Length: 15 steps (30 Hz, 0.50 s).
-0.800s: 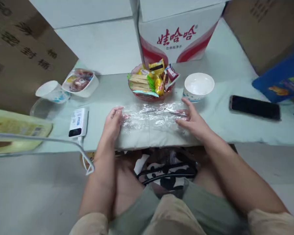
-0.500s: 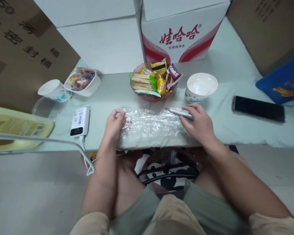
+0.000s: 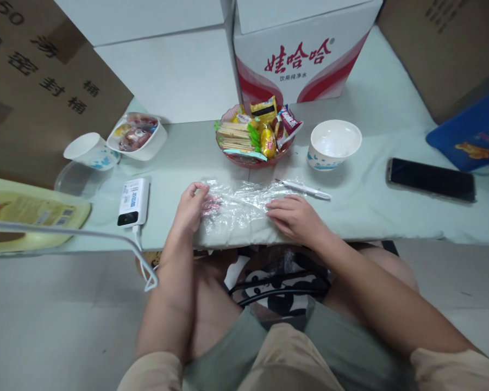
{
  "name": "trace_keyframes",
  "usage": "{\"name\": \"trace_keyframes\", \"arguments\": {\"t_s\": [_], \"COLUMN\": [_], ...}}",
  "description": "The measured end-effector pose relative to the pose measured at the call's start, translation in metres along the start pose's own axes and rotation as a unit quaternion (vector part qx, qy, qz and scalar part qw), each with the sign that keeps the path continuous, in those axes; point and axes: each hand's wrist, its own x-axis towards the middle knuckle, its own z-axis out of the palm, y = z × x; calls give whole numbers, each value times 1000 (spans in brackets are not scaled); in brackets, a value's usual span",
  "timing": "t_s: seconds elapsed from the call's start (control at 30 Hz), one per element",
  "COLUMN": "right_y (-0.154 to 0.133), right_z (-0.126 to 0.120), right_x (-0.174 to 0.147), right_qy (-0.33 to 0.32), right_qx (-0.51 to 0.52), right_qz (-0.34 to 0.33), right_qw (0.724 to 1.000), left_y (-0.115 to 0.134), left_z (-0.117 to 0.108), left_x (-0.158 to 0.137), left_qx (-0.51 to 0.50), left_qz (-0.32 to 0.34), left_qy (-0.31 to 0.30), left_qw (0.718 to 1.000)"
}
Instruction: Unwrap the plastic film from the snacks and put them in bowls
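A crinkled sheet of clear plastic wrapping (image 3: 238, 209) lies flat near the table's front edge, with pink marks at its left end. My left hand (image 3: 190, 207) pinches that left end between thumb and fingers. At the right side of the plastic, my right hand (image 3: 295, 218) has its fingers pressed together on the film. Just beyond that hand lies a white pen-like tool (image 3: 307, 189) with a thin dark tip, touched by neither hand. Behind the plastic stands a red bowl (image 3: 244, 159) of wrapped snacks.
A white paper bowl (image 3: 336, 142) and a phone (image 3: 432, 180) are to the right. Leftward are a power bank (image 3: 133, 202) with a cable, a paper cup (image 3: 90, 152), a white tub (image 3: 152, 145) and a yellow bottle (image 3: 71, 217). Cardboard boxes (image 3: 167, 76) line the back.
My right hand has moved left from beside the pen-like tool onto the plastic, its fingers drawing together. The tool now lies uncovered. My left hand has stayed about where it was.
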Motion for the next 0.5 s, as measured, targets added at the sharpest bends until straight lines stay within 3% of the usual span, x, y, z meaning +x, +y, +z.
{"name": "trace_keyframes", "arguments": {"t_s": [0.3,0.5], "right_y": [1,1], "right_z": [-16,-17], "right_x": [-2,-5], "right_qy": [56,-41], "right_qx": [13,17], "right_qz": [-34,-73], "right_qw": [998,996], "left_y": [4,4], "left_z": [-3,-5], "left_x": [-1,0], "left_qx": [-24,-21], "left_qz": [-21,-16], "left_qy": [2,12], "left_qw": [999,1000]}}
